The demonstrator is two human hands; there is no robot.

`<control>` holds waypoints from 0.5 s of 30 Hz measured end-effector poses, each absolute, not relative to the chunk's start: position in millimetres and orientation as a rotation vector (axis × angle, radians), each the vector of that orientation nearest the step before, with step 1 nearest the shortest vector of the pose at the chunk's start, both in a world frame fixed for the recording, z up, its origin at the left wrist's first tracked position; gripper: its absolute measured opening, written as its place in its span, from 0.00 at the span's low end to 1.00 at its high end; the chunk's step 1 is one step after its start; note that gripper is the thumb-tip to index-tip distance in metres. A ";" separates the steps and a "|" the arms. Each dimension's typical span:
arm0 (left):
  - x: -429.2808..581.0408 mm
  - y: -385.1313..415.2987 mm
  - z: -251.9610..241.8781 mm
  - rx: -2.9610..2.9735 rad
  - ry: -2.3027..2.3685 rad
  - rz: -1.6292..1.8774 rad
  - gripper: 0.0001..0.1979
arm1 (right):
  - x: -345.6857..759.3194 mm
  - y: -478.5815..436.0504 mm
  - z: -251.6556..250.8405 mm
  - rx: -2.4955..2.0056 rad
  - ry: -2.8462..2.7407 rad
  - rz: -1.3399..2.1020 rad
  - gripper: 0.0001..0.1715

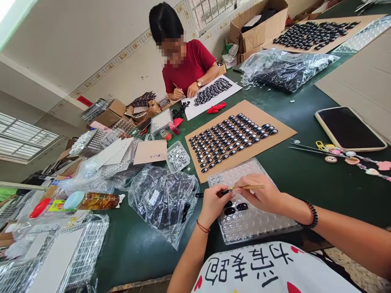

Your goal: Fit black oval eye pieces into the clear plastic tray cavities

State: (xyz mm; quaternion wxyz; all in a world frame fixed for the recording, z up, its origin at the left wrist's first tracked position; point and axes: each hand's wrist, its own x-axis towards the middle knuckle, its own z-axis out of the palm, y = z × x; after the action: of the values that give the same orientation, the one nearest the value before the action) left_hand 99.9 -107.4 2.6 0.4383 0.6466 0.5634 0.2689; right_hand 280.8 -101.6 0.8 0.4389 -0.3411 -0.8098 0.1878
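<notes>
My left hand [214, 204] pinches a glossy black oval piece [225, 191] between thumb and fingers. A thin wooden stick [252, 187] is held in my right hand [260, 193], and its yellowish tip meets the black piece. Both hands are over a clear plastic tray [253, 230] with rows of round bumps. On that tray lie a few more black ovals [242, 206], partly hidden by my left hand. Beyond it, a brown cardboard sheet [282, 132] carries rows of black ovals with pale shiny middles. A clear plastic bag [159, 203] with black pieces lies left of my hands.
A small tub [175, 172] of silvery round bits stands by the cardboard. At the right lie a phone [350, 128], tweezers [314, 149] and a beaded strap [366, 162]. Across the green table a co-worker [189, 65] works. A jar [94, 201] and wire racks [88, 248] crowd the left.
</notes>
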 end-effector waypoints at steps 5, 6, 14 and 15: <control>99.3 -106.1 3.2 1.602 1.394 0.671 0.15 | 278.8 -101.2 -4.0 -0.855 -2.096 0.445 0.11; 99.4 -106.2 3.5 1.601 1.386 0.673 0.15 | 278.5 -101.1 -4.7 -0.850 -2.106 0.441 0.11; 100.5 -107.5 3.7 1.551 1.367 0.683 0.16 | 276.6 -101.3 -4.0 -0.785 -2.131 0.355 0.12; 100.4 -107.5 3.3 1.551 1.371 0.685 0.16 | 276.5 -101.3 -3.8 -0.784 -2.128 0.347 0.11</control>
State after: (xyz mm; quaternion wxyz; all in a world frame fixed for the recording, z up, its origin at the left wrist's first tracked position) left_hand 100.4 -107.5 3.3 0.4623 0.6306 0.5577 0.2788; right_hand 276.5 -101.3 -3.8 0.4109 -0.3115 -0.8456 0.1379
